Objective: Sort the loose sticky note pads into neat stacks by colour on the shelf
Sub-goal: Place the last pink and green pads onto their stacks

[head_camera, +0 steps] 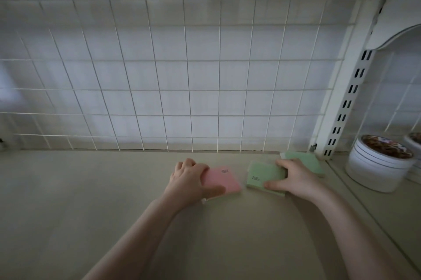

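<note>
Shelf [91, 188]: smooth matt beige laminate. Pink pad [224, 179], green pads [262, 176]: matt paper. Grid panel [159, 74]: white coated wire. Slotted upright [348, 88]: white painted metal. Tub [376, 172]: glossy white.

The left hand [190, 177] covers the near-left part of the flat pink sticky note pad [224, 179]. The right hand [293, 178] hides the right edge of the pale green sticky note pad [262, 176] and the near-left corner of the second green pad [306, 161] behind it. Printed text on both front pads is too small to read. A second white round tin [415, 140] is cut by the picture's right edge.
</note>
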`<act>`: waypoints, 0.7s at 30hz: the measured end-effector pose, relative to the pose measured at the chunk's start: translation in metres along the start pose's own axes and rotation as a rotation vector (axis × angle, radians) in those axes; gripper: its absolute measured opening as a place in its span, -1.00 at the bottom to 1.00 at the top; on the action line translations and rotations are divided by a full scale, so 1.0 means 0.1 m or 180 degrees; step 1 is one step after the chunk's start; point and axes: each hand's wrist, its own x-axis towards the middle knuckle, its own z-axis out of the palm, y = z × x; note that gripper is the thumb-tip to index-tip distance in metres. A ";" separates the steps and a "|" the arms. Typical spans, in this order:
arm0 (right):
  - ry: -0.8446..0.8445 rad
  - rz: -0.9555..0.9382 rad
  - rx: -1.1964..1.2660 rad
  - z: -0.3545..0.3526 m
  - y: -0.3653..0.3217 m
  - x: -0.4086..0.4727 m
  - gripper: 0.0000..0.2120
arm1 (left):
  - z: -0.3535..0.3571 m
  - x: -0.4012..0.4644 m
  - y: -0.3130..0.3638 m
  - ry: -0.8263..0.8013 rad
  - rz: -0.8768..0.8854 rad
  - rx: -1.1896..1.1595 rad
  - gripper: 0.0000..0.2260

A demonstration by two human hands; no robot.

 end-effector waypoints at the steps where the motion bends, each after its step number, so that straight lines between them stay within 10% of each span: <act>1: 0.0009 0.0023 0.0030 0.00 0.01 0.00 -0.23 | -0.01 -0.01 0.00 0.0045 -0.0050 -0.0021 -0.37; 21: 0.0302 -0.0841 0.1001 -0.02 -0.21 -0.21 -0.69 | -0.32 -0.43 -0.23 0.0630 -0.0336 -0.2529 -0.84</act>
